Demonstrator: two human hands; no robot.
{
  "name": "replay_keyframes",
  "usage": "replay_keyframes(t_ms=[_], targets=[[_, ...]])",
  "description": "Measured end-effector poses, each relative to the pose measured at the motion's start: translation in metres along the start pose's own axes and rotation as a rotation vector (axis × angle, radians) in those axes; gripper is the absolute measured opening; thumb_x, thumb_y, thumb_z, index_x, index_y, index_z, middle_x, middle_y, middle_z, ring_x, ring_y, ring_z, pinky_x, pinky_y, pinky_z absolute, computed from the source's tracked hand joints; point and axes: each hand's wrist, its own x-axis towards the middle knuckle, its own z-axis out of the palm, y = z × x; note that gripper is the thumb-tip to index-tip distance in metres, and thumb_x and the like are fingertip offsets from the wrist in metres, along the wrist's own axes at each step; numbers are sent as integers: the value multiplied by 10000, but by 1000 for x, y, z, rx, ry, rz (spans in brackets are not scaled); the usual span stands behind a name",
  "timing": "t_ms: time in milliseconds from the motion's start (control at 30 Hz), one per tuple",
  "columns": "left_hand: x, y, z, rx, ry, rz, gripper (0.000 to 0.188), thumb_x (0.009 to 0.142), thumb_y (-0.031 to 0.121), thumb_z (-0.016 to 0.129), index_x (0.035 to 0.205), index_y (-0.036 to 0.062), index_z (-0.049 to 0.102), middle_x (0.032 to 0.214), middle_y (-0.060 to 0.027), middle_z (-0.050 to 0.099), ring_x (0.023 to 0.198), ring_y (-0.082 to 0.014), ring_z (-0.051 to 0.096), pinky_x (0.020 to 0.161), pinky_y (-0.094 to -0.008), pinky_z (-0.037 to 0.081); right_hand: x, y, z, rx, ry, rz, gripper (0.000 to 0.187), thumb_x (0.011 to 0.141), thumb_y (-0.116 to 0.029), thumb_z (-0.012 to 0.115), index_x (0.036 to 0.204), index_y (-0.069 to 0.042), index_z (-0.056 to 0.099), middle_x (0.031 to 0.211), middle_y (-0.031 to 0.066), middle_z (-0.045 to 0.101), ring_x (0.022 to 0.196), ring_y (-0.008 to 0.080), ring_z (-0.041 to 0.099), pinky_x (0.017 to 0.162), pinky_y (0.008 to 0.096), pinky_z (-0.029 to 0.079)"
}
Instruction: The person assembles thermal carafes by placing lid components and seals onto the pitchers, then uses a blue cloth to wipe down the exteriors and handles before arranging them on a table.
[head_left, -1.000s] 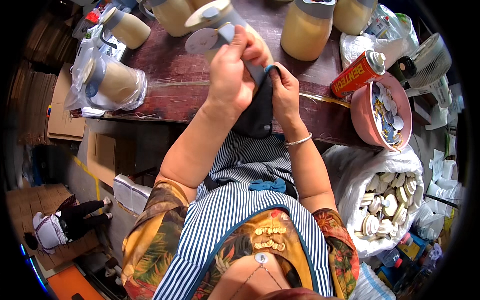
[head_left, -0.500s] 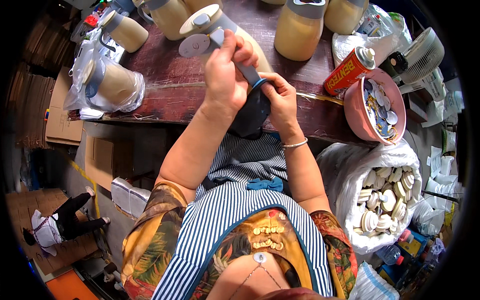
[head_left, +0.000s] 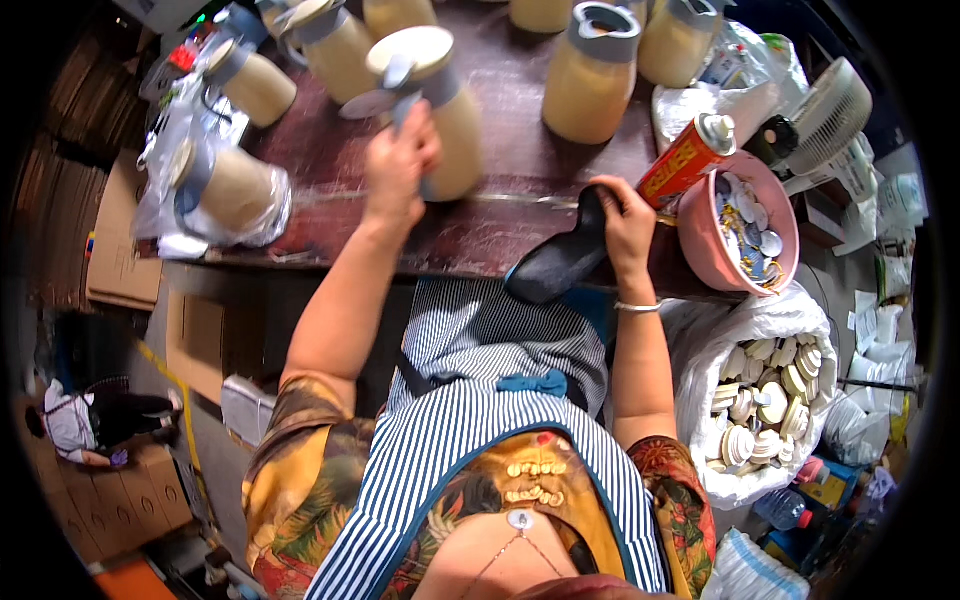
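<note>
Over the front of the desk (head_left: 525,160), hold the cream vacuum jug (head_left: 456,140) steady and upright, the black fabric piece (head_left: 563,258) clear of it, your right grip (head_left: 628,225) pinching the fabric, your left grip (head_left: 398,165) wrapped round the grey handle (head_left: 404,104).

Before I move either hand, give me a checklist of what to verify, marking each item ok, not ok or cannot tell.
1. Left hand gripping the cream jug by its grey handle: ok.
2. Cream lid on that jug: ok, it covers the top.
3. Jug's base resting on the table: cannot tell, contact is unclear from above.
4. Right hand free: not ok, it holds the black item.
5. Black item apart from the jug: ok, table shows between them.
6. Red can clear of the right hand: cannot tell, they look very close.
</note>
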Motion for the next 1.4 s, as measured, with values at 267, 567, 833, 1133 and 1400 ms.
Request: replay_keyframes(t_ms=[267, 567, 833, 1133, 1400], targets=[[83, 15, -177, 440, 442, 173, 420, 975, 421, 600, 918, 5, 609, 838, -102, 644, 775, -189, 598, 747, -330, 473, 37, 34, 12, -55, 167, 17, 107, 892, -49, 631, 996, -28, 645, 1290, 211, 568, 1213, 338, 563, 977, 374, 443], [60, 23, 26, 1261, 256, 923, 424, 845, 81, 668, 1252, 35, 562, 1338, -145, 535, 1277, -319, 474, 1081, -427, 363, 32, -14, 48, -137, -210, 6, 151, 873, -97, 627, 1018, -79, 585, 1256, 175, 598, 1073, 383, 610, 853, 434, 514], [96, -23, 55, 924, 285, 878, 265, 907, 201, 710, 987, -2, 561, 1029, -124, 563, 901, -219, 589, 776, -324, 494, -3, 15, 8, 100, -41, 137, 106, 881, -54, 634, 973, -2, 626, 902, 158, 659, 872, 312, 667, 764, 339, 500], [93, 5, -86, 458, 122, -16, 362, 904, 264, 725, 1150, 38, 585, 1030, -54, 644, 978, -143, 595, 920, -302, 446, -20, 11, 5, 69, -73, 212, 111, 891, -47, 630, 993, -2, 620, 860, 128, 676, 796, 230, 677, 732, 299, 501], [32, 21, 8, -135, -503, -154, 276, 999, 353, 563, 947, 83, 537, 765, 40, 512, 789, -124, 560, 921, -356, 462, -19, -1, 16, 256, -150, 24, 178, 801, 63, 675, 971, 8, 672, 893, 88, 693, 848, 196, 667, 797, 280, 504]])
